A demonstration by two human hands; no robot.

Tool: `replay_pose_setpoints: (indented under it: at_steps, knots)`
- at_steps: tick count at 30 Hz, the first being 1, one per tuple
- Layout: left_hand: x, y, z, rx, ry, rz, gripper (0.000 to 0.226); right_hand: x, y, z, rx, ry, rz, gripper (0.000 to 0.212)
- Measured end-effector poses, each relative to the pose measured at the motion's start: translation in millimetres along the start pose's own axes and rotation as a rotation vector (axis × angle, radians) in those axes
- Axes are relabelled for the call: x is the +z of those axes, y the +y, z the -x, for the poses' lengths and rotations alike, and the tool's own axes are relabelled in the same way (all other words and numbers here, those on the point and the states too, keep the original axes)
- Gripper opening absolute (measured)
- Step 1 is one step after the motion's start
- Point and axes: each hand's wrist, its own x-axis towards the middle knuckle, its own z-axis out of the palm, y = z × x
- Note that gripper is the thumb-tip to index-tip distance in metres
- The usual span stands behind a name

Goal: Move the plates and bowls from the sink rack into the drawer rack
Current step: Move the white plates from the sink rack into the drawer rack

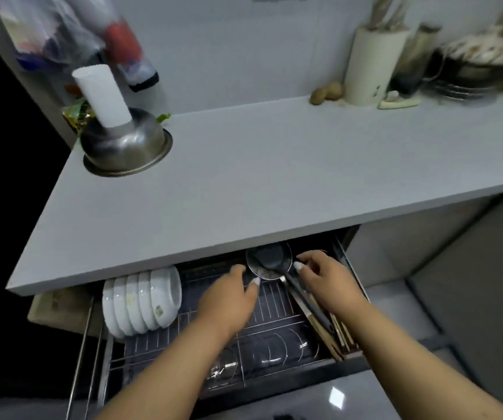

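Drawer rack (274, 301): bowls (141, 301) left, ladle (270, 262) between relaxed, empty hands.

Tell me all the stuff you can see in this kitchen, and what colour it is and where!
White bowls: about five, white, stacked on edge at the left of the drawer rack.
Drawer rack: one, silver wire, pulled out under the counter.
Strainer: one, silver mesh, at the back of the drawer rack.
Black ladle: one, black, lying over the strainer.
Counter: one, pale grey, above the drawer.
Metal bowl: one, silver, upside down at the counter's left.
White roll: one, white, standing on the metal bowl.
Utensil holder: one, cream, back right of the counter.
Left hand: one, over the rack, fingers relaxed.
Right hand: one, by the ladle, whether gripping is unclear.
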Motion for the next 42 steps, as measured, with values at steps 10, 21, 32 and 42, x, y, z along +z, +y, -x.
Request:
replay_pose_setpoints:
  at_steps: [10, 21, 32, 42]
  knots:
    - [62.4, 190.8, -21.0, 0.266, -0.056, -0.022, 0.052, -166.8, 111.1, 38.2, 0.093, 0.243, -0.066, 0.023]
    - [182.6, 410.1, -11.6, 0.570, -0.225, -0.051, 0.052, -339.1, 259.3, 108.3, 0.306, 0.527, -0.072, 0.018]
    - [254.0, 529.5, -11.1, 0.826, -0.345, -0.113, 0.058, -404.9, 345.4, 162.5, 0.538, 0.742, -0.207, 0.019]
    - [305.2, 629.0, -52.4, 1.035, -0.387, -0.065, 0.074, -463.4, 401.4, 150.8, 0.677, 0.900, -0.221, 0.018]
